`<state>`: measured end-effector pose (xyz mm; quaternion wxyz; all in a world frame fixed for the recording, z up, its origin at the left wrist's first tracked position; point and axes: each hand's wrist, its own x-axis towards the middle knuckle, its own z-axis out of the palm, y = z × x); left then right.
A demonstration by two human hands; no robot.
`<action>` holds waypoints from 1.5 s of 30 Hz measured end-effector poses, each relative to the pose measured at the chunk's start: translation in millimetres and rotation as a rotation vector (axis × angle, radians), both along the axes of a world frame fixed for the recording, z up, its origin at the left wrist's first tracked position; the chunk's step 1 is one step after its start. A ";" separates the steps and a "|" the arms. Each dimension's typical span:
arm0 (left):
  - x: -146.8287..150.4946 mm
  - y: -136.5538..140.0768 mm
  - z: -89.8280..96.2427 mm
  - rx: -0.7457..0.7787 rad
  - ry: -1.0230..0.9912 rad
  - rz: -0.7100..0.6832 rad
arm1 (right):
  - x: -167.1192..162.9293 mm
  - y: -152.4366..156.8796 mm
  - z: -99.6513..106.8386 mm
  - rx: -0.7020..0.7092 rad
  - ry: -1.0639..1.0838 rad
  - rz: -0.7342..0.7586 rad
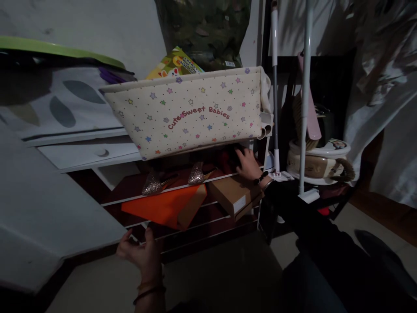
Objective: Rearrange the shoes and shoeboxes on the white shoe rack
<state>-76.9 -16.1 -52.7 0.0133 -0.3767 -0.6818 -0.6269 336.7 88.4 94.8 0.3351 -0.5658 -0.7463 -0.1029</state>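
My right hand (249, 165) reaches onto the rack's upper shelf, under the storage bin. Its fingers curl at a dark thing in the shadow, too dim to make out, beside something dark red (224, 161). To its left on that shelf stand two glittery shoes, one nearer the middle (196, 174) and one farther left (151, 184). My left hand (140, 251) hangs low in front of the rack with fingers apart and nothing in them. Just above it, an orange box (163, 204) lies tilted on the shelf below. A brown cardboard box (235, 195) sits beneath my right wrist.
A cream star-printed storage bin (195, 115) overhangs the rack (182, 189). To the right, a white-handled mop (276, 108) and another pole (305, 108) stand upright. Behind them are a pink brush (311, 113) and a lidded pot (317, 163). A white drawer (87, 152) borders the left side.
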 end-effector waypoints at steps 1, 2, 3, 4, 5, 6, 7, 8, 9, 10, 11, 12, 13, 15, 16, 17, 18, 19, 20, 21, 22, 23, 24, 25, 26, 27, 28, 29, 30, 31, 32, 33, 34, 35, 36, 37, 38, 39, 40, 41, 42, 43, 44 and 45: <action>1.5 0.4 0.1 0.030 -0.026 0.018 | -10.6 2.5 4.1 0.005 0.099 0.044; 3.1 0.6 0.4 0.059 -0.054 0.031 | -21.3 6.0 7.8 -0.016 0.184 0.080; 4.5 0.4 1.0 0.082 -0.082 0.036 | -31.4 10.1 10.7 -0.054 0.245 0.104; 5.5 -0.2 1.9 0.096 -0.106 0.032 | -40.4 14.3 13.0 -0.094 0.276 0.113; 5.9 -1.2 3.1 0.110 -0.127 0.030 | -47.8 18.0 14.5 -0.127 0.280 0.109; 5.5 -2.5 4.3 0.122 -0.145 0.032 | -53.2 20.8 15.5 -0.145 0.263 0.100; 4.4 -3.9 5.5 0.131 -0.159 0.037 | -56.5 22.4 15.9 -0.150 0.228 0.098; 2.6 -5.3 6.4 0.135 -0.168 0.041 | -58.0 22.7 15.6 -0.144 0.179 0.107; 0.3 -6.4 6.9 0.133 -0.167 0.048 | -57.8 21.8 14.7 -0.129 0.118 0.124; -2.2 -7.1 6.9 0.129 -0.162 0.054 | -56.5 20.0 13.0 -0.111 0.047 0.142; -4.6 -7.4 6.5 0.127 -0.156 0.058 | -54.3 17.5 10.7 -0.095 -0.033 0.154; -6.7 -7.3 5.7 0.127 -0.150 0.057 | -51.8 14.9 7.7 -0.083 -0.117 0.157; -8.2 -6.8 4.6 0.129 -0.149 0.052 | -49.3 12.5 4.2 -0.076 -0.194 0.147; -9.0 -5.6 2.9 0.133 -0.180 0.029 | -44.8 8.7 -3.2 -0.086 -0.305 0.114; -8.4 -5.2 2.6 0.134 -0.213 0.012 | -43.3 7.4 -6.6 -0.105 -0.327 0.102; -7.2 -5.0 2.8 0.135 -0.246 -0.005 | -42.4 6.1 -9.3 -0.130 -0.327 0.093; -5.5 -5.1 3.5 0.139 -0.271 -0.017 | -42.5 4.6 -11.1 -0.157 -0.312 0.085; -3.5 -5.5 4.7 0.141 -0.281 -0.023 | -43.6 2.6 -11.9 -0.175 -0.290 0.075; -1.3 -6.0 6.2 0.139 -0.277 -0.021 | -45.9 0.1 -11.7 -0.176 -0.270 0.064; 1.1 -6.5 8.0 0.133 -0.265 -0.017 | -49.8 -3.0 -10.7 -0.156 -0.256 0.059; 3.6 -6.9 9.9 0.127 -0.256 -0.012 | -55.3 -6.7 -8.9 -0.117 -0.248 0.065; 6.2 -7.1 11.8 0.123 -0.259 -0.013 | -62.5 -10.4 -6.9 -0.069 -0.244 0.083; 8.7 -6.9 13.5 0.121 -0.275 -0.018 | -71.3 -14.0 -4.8 -0.026 -0.239 0.115; 11.1 -6.6 15.1 0.122 -0.295 -0.027 | -81.7 -17.1 -3.1 0.002 -0.237 0.156; 13.1 -6.0 16.3 0.125 -0.314 -0.034 | -93.1 -19.2 -1.9 0.009 -0.239 0.198; 14.6 -5.5 17.0 0.128 -0.326 -0.039 | -105.1 -20.3 -1.3 -0.002 -0.243 0.229; 15.4 -5.2 17.2 0.130 -0.330 -0.042 | -117.0 -20.2 -1.3 -0.029 -0.248 0.243; 15.5 -5.2 16.9 0.130 -0.325 -0.047 | -128.2 -19.1 -1.8 -0.064 -0.252 0.244; 14.7 -5.5 16.0 0.130 -0.312 -0.051 | -137.9 -17.0 -2.7 -0.096 -0.253 0.237; 13.3 -6.2 14.9 0.130 -0.298 -0.053 | -145.7 -14.3 -3.9 -0.120 -0.247 0.225; 11.3 -7.2 13.9 0.129 -0.286 -0.054 | -151.2 -11.1 -5.2 -0.136 -0.234 0.216; 9.2 -8.3 13.1 0.125 -0.277 -0.054 | -154.6 -7.7 -6.5 -0.143 -0.221 0.220; 7.0 -9.4 12.9 0.120 -0.271 -0.056 | -155.8 -4.1 -7.7 -0.141 -0.209 0.238; 5.2 -10.3 13.4 0.119 -0.271 -0.056 | -155.4 -0.5 -8.9 -0.134 -0.199 0.267; 3.8 -11.0 14.5 0.120 -0.275 -0.056 | -153.7 2.9 -9.8 -0.127 -0.194 0.300; 3.0 -11.3 16.1 0.121 -0.278 -0.055 | -151.3 6.3 -10.5 -0.120 -0.193 0.332; 2.7 -11.4 17.8 0.118 -0.278 -0.049 | -148.8 9.4 -11.0 -0.112 -0.197 0.361; 2.8 -11.2 19.3 0.116 -0.277 -0.041 | -146.5 12.2 -11.4 -0.107 -0.203 0.379; 3.4 -10.7 20.5 0.112 -0.275 -0.033 | -144.7 14.7 -11.9 -0.103 -0.206 0.385; 4.2 -10.1 21.0 0.108 -0.271 -0.029 | -143.5 16.7 -12.7 -0.104 -0.204 0.380; 5.1 -9.4 20.8 0.103 -0.267 -0.034 | -143.0 18.2 -13.8 -0.111 -0.197 0.365; 6.1 -8.6 20.1 0.102 -0.266 -0.041 | -143.1 19.0 -15.4 -0.121 -0.186 0.341; 7.2 -7.7 18.9 0.104 -0.268 -0.052 | -143.5 19.0 -17.2 -0.133 -0.175 0.315; 8.3 -6.8 17.4 0.105 -0.274 -0.069 | -144.0 18.1 -19.2 -0.144 -0.167 0.290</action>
